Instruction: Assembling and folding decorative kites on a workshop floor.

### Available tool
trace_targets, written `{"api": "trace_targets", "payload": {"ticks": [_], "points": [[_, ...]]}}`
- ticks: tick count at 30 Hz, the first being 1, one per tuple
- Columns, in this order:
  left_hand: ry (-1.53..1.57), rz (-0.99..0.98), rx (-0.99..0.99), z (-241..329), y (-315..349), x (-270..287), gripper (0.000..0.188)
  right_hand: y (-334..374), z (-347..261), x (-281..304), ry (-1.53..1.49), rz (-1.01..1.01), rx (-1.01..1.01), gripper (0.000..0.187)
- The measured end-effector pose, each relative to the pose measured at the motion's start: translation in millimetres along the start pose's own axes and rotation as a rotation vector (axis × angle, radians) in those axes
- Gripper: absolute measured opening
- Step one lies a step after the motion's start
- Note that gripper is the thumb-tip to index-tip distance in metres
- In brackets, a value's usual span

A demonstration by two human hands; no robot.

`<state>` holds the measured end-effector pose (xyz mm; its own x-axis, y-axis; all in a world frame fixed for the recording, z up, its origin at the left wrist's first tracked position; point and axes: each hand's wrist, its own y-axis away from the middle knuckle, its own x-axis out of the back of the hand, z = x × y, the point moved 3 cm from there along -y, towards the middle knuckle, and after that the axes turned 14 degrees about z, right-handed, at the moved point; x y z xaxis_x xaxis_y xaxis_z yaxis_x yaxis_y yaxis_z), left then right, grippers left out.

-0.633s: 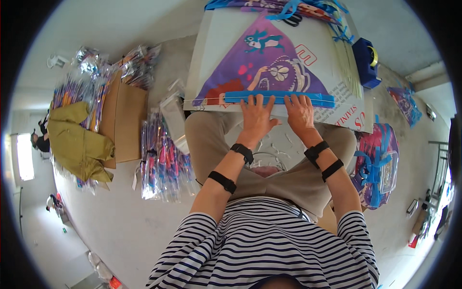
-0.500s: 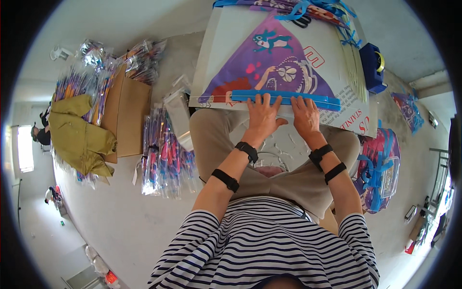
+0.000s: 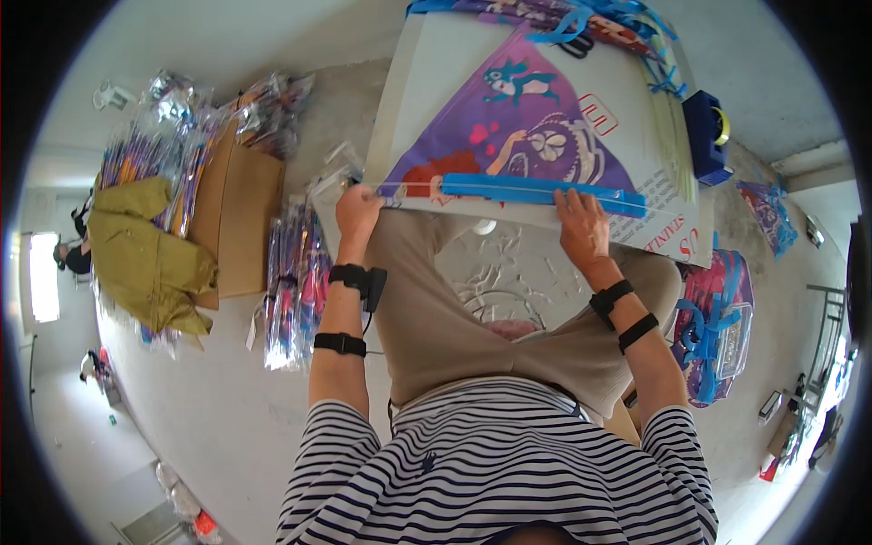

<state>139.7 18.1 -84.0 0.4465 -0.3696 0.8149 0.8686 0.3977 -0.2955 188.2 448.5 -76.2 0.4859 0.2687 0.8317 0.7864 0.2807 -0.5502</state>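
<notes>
A triangular purple printed sheet (image 3: 495, 118), like a kite sail, lies on the board across my knees. Along its near edge runs a folded blue strip (image 3: 509, 188). A thin pale rod (image 3: 409, 185) stretches along that edge, partly over the blue strip. My left hand (image 3: 359, 213) is closed at the rod's left end, by the board's left corner; its fingertips are partly hidden. My right hand (image 3: 583, 222) rests with extended fingers on the right part of the blue strip, pressing it to the board.
Printed sheets with blue ties (image 3: 599, 23) and black scissor handles (image 3: 577, 47) lie at the board's far edge. Pale thin rods (image 3: 674, 136) line its right side, beside a blue tape dispenser (image 3: 708, 136). Bagged bundles (image 3: 295, 291) and a carton (image 3: 245, 218) stand left; a printed bag (image 3: 718, 327) sits right.
My left hand has left the middle of the blue strip and moved left to the rod's end. The right hand stays on the strip, shifted slightly.
</notes>
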Motion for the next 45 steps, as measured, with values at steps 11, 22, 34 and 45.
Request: {"api": "trace_targets", "payload": {"ticks": [11,22,34,45], "points": [[0.474,-0.106,0.519,-19.5,-5.4,-19.4,0.020,0.1,0.3,2.7,-0.024,-0.029,-0.036,0.051],[0.082,-0.008,-0.096,51.4,-60.4,-53.0,0.033,0.8,1.5,0.8,-0.022,-0.025,-0.039,0.050],[0.017,-0.280,-0.011,51.8,-78.3,-80.1,0.034,3.6,2.5,0.9,-0.019,-0.027,-0.047,0.051],[0.271,-0.317,0.219,57.1,-69.1,-82.4,0.014,3.7,5.2,0.2,-0.032,-0.031,-0.038,0.052]]}}
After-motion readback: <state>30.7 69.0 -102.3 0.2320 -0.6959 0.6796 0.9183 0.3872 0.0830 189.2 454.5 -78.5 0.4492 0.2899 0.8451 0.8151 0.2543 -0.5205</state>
